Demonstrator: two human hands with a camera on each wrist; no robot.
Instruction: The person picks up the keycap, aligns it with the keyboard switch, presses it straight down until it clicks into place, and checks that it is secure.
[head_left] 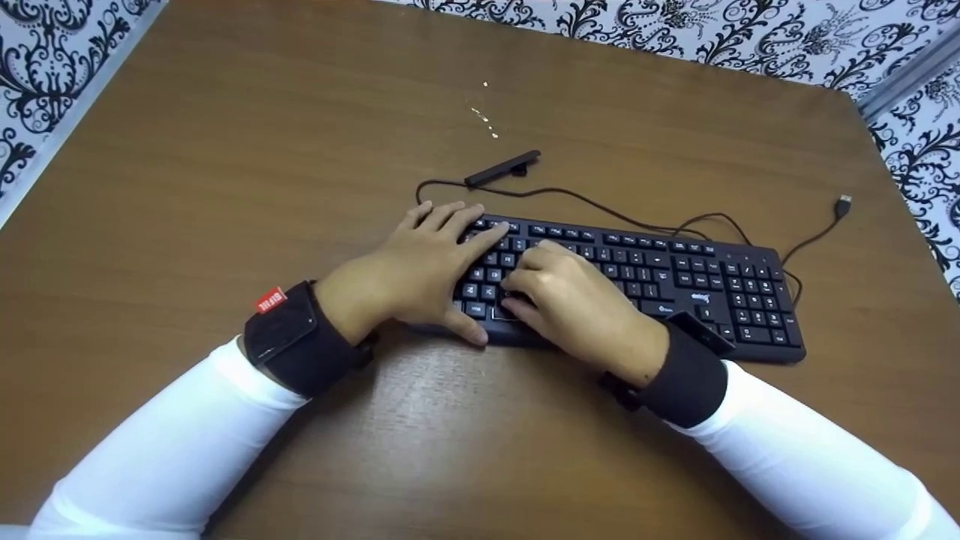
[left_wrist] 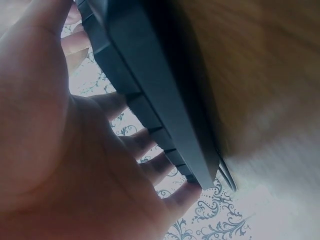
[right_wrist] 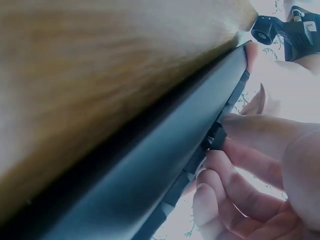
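Note:
A black keyboard (head_left: pixel 739 315) lies on the table in front of me. My left hand (head_left: pixel 420 262) rests spread over its left end, thumb along the front edge and the other fingers reaching toward the back corner. In the left wrist view, those fingers (left_wrist: pixel 137 145) stretch out along the row of keys. My right hand (head_left: pixel 574 304) is bent over the lower left keys, beside the left thumb. Its thumb and forefinger pinch a small black key (right_wrist: pixel 215 137) at the keyboard's front, seen in the right wrist view. The other right fingers curl inward.
A black cable (head_left: pixel 577 196) runs behind the keyboard, and its USB plug (head_left: pixel 842 206) lies at the right. The slim black bar (head_left: pixel 502 169) rests by the cable. Several small white specks (head_left: pixel 484 118) dot the brown table (head_left: pixel 247 150). Patterned wall covering borders it.

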